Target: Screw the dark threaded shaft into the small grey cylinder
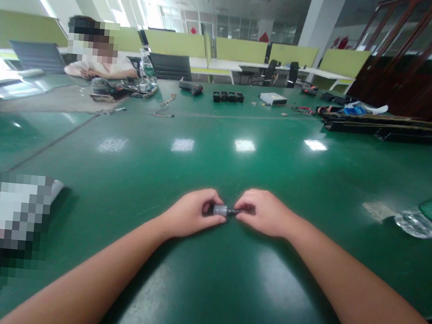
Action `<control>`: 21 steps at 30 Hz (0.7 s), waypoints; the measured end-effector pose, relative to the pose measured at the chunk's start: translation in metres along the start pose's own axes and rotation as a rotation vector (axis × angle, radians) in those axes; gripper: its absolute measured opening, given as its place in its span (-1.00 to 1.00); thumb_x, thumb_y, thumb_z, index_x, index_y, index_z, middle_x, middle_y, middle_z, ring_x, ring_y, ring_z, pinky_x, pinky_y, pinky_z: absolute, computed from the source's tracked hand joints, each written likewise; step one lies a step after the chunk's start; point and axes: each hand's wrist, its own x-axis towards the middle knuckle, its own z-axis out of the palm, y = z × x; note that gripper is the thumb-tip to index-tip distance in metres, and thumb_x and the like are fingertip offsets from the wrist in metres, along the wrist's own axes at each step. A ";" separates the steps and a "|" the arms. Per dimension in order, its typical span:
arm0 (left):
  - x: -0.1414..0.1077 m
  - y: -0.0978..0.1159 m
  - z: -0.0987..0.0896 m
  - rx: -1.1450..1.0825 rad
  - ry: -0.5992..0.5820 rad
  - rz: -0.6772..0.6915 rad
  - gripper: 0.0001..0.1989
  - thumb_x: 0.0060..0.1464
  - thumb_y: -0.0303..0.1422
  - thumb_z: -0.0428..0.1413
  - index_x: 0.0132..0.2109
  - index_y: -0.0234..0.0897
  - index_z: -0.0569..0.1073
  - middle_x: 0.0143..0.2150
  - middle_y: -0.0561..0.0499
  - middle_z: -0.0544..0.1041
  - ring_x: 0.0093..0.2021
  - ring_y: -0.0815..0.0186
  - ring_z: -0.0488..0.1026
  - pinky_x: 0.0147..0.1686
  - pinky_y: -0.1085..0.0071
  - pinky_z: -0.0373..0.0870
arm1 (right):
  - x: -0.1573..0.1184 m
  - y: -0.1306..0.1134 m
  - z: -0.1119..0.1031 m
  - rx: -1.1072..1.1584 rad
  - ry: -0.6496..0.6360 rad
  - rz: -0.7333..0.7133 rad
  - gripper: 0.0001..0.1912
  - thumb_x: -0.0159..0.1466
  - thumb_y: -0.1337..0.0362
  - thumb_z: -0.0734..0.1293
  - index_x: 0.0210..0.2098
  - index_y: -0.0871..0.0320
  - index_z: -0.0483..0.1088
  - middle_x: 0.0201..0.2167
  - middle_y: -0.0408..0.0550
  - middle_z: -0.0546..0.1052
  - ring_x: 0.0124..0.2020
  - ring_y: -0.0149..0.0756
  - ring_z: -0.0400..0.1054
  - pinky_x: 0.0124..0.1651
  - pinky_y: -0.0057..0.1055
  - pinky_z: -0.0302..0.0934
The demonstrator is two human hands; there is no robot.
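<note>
A small grey cylinder (220, 210) with a thin dark shaft (233, 212) on its right side lies between my two hands, low over the green table (215, 167). Thumb and fingers of my left hand (195, 211) are closed around the grey cylinder. My right hand (266, 213) pinches the far end of the dark shaft between thumb and fingertips. The tip of the shaft is partly hidden by the right fingers.
A blurred-out pale object (7, 214) lies at the left. A clear bottle (418, 223) is on its side at the right. A black part (228, 97), a silver box (273, 99) and dark strips (355, 125) lie farther back. A person (103, 66) sits at the far left.
</note>
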 end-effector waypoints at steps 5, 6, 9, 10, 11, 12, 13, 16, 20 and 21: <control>0.001 -0.001 0.000 0.000 0.006 0.003 -0.72 0.09 -0.14 0.21 -0.15 -0.23 0.49 -0.39 0.09 0.42 -0.41 0.34 0.33 -0.41 0.46 0.21 | -0.002 0.003 -0.001 -0.022 -0.001 -0.009 -0.89 0.23 0.33 0.40 -0.24 0.15 0.56 -0.30 -0.06 0.56 -0.24 -0.31 0.38 -0.15 -0.39 0.20; 0.001 -0.001 0.000 -0.002 0.005 0.003 -0.72 0.09 -0.15 0.21 -0.15 -0.23 0.49 -0.39 0.09 0.42 -0.41 0.34 0.33 -0.42 0.46 0.21 | -0.002 0.004 -0.001 -0.027 -0.003 -0.011 -0.89 0.23 0.33 0.40 -0.24 0.15 0.56 -0.30 -0.06 0.56 -0.23 -0.31 0.38 -0.14 -0.39 0.20; 0.001 0.000 0.000 -0.004 0.003 0.000 -0.72 0.09 -0.15 0.21 -0.16 -0.24 0.49 -0.39 0.09 0.42 -0.41 0.34 0.33 -0.42 0.47 0.21 | -0.002 0.004 -0.001 -0.031 -0.004 -0.015 -0.89 0.23 0.34 0.40 -0.24 0.15 0.56 -0.30 -0.06 0.56 -0.23 -0.31 0.38 -0.14 -0.38 0.20; 0.001 0.000 0.000 -0.002 0.002 -0.002 -0.72 0.09 -0.15 0.21 -0.15 -0.24 0.49 -0.39 0.09 0.42 -0.41 0.34 0.33 -0.42 0.46 0.21 | -0.002 0.004 -0.002 -0.029 -0.002 -0.015 -0.89 0.23 0.35 0.40 -0.24 0.15 0.56 -0.30 -0.06 0.56 -0.23 -0.31 0.38 -0.14 -0.38 0.20; 0.001 0.000 0.000 0.002 0.001 -0.004 -0.72 0.09 -0.14 0.21 -0.15 -0.24 0.49 -0.39 0.09 0.42 -0.41 0.34 0.33 -0.42 0.46 0.21 | -0.002 0.004 -0.002 -0.026 -0.002 -0.014 -0.89 0.23 0.35 0.40 -0.24 0.15 0.56 -0.30 -0.06 0.56 -0.24 -0.31 0.38 -0.14 -0.38 0.20; 0.001 0.000 0.000 0.005 0.000 -0.004 -0.72 0.09 -0.14 0.21 -0.15 -0.24 0.49 -0.39 0.09 0.42 -0.41 0.34 0.33 -0.42 0.46 0.21 | -0.002 0.004 -0.003 -0.024 -0.003 -0.012 -0.89 0.23 0.35 0.40 -0.24 0.15 0.56 -0.30 -0.06 0.56 -0.24 -0.31 0.38 -0.15 -0.39 0.20; 0.001 0.000 0.000 0.007 0.000 -0.003 -0.72 0.10 -0.14 0.21 -0.15 -0.24 0.49 -0.39 0.09 0.42 -0.40 0.34 0.34 -0.41 0.46 0.21 | -0.002 0.004 -0.003 -0.022 -0.006 -0.010 -0.89 0.23 0.35 0.40 -0.24 0.15 0.56 -0.30 -0.06 0.56 -0.24 -0.31 0.38 -0.15 -0.39 0.20; 0.001 0.000 0.000 0.007 -0.002 0.005 -0.72 0.10 -0.13 0.20 -0.15 -0.23 0.48 -0.38 0.08 0.43 -0.40 0.33 0.34 -0.41 0.46 0.21 | -0.003 0.004 -0.005 -0.026 -0.014 -0.002 -0.90 0.23 0.34 0.40 -0.25 0.15 0.56 -0.31 -0.07 0.55 -0.26 -0.32 0.38 -0.17 -0.39 0.19; 0.001 0.000 0.000 0.005 -0.005 0.006 -0.71 0.11 -0.11 0.19 -0.15 -0.23 0.48 -0.39 0.09 0.41 -0.41 0.33 0.33 -0.41 0.46 0.21 | -0.003 0.005 -0.006 -0.036 -0.024 0.004 -0.90 0.23 0.34 0.41 -0.25 0.15 0.56 -0.32 -0.07 0.55 -0.27 -0.33 0.38 -0.17 -0.39 0.18; 0.001 0.000 0.000 0.005 -0.005 0.007 -0.71 0.11 -0.11 0.19 -0.15 -0.23 0.48 -0.39 0.09 0.41 -0.41 0.34 0.33 -0.41 0.46 0.21 | -0.003 0.005 -0.006 -0.035 -0.026 0.006 -0.90 0.23 0.34 0.41 -0.25 0.15 0.56 -0.32 -0.07 0.55 -0.27 -0.33 0.38 -0.17 -0.40 0.18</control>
